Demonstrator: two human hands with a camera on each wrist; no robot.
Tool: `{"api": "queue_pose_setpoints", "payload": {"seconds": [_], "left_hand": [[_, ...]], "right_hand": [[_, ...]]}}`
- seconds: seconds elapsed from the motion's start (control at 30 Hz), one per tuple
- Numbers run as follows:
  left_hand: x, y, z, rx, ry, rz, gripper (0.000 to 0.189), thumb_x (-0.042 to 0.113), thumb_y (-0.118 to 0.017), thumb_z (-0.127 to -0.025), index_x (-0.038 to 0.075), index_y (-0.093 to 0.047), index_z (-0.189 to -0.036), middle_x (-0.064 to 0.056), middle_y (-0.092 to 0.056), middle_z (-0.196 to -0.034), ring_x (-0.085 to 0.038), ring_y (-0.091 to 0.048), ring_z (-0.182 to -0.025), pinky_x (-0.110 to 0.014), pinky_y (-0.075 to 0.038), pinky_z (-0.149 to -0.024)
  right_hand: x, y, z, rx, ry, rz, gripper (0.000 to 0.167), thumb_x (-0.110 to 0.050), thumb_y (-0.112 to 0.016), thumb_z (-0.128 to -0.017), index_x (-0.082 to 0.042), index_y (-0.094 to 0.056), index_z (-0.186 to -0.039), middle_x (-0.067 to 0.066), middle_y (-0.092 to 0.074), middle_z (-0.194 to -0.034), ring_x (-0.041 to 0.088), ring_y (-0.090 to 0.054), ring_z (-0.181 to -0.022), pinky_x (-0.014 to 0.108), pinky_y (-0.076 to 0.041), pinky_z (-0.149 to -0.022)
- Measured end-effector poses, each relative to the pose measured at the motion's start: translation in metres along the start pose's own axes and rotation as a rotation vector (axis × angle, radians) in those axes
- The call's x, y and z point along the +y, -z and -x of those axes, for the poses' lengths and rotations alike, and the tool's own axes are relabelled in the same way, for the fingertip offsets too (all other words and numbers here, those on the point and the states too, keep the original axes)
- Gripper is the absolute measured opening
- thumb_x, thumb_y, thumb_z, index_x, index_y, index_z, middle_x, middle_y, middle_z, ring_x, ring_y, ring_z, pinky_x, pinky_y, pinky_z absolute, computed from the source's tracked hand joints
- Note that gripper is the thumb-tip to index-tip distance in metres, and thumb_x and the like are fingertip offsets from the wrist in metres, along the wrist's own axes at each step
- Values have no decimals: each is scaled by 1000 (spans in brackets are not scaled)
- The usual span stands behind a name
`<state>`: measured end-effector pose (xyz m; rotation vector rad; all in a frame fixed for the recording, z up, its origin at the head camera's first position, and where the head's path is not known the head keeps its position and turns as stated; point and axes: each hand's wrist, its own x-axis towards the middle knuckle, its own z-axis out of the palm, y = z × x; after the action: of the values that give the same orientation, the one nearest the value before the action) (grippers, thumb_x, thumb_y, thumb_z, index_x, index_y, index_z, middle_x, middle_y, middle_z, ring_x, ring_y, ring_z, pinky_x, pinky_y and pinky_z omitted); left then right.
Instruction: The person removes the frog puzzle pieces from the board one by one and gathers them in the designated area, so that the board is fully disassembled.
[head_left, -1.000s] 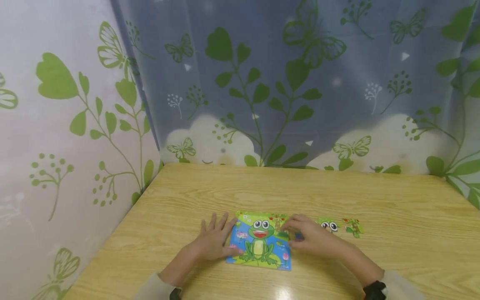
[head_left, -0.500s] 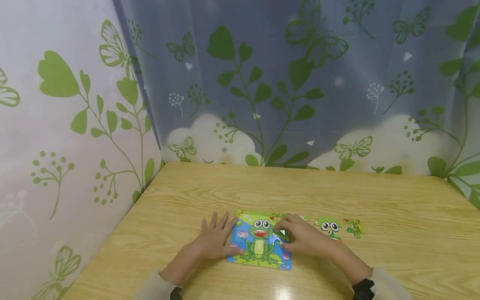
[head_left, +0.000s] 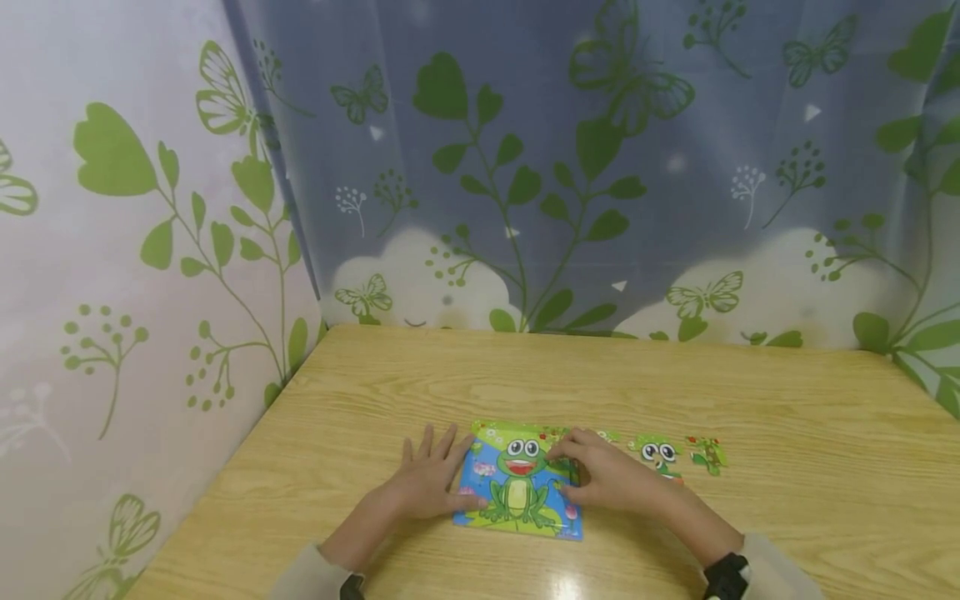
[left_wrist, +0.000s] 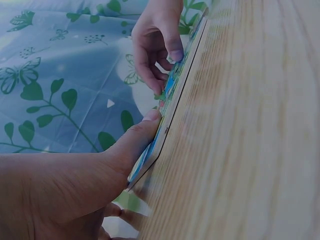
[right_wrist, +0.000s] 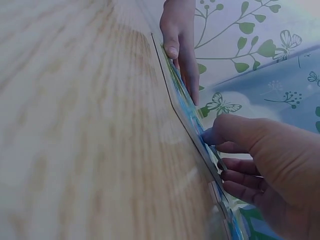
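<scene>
A square frog puzzle [head_left: 517, 498] lies flat on the table in the head view. My left hand [head_left: 427, 485] is spread along its left side, with the thumb resting on the lower left of the picture. Over the puzzle's right part, my right hand [head_left: 611, 475] pinches a puzzle piece [right_wrist: 219, 159] between thumb and fingers. That piece is seen nearly edge-on in the right wrist view, low against the board; my fingers cover much of it from above. Whether it sits fully in its gap I cannot tell.
Loose puzzle pieces lie right of the board: one with frog eyes [head_left: 660, 452], one with a tree [head_left: 708, 455], others partly behind my right hand. The wooden table [head_left: 450, 375] meets a patterned curtain [head_left: 495, 167] at its back edge.
My right hand has moved left onto the puzzle's right part with a piece. Half a second ago the piece was tilted and caught the light; now it lies flatter. The left hand has stayed put.
</scene>
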<state>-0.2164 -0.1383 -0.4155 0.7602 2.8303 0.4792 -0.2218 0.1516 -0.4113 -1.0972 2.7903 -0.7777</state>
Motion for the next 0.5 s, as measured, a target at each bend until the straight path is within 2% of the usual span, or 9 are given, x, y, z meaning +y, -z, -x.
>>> {"api": "queue_pose_setpoints", "payload": {"seconds": [0.27, 0.5], "left_hand": [[-2, -1, -1, 0, -2, 4, 92, 63, -53, -82, 7, -20, -147, -23, -8, -149, -52, 1, -129, -69, 2, -95], [-2, -2, -1, 1, 2, -2, 92, 64, -52, -81, 7, -19, -147, -24, -8, -148, -51, 1, -129, -69, 1, -95]], "right_hand": [[1, -1, 0, 8, 1, -5, 38, -20, -67, -82, -12, -59, -118, -4, -49, -112, 16, -50, -100, 36, -46, -81], [1, 8, 6, 26, -7, -50, 37, -13, -63, -82, -12, -59, -118, -1, -49, -112, 15, -51, -88, 30, -47, -69]]}}
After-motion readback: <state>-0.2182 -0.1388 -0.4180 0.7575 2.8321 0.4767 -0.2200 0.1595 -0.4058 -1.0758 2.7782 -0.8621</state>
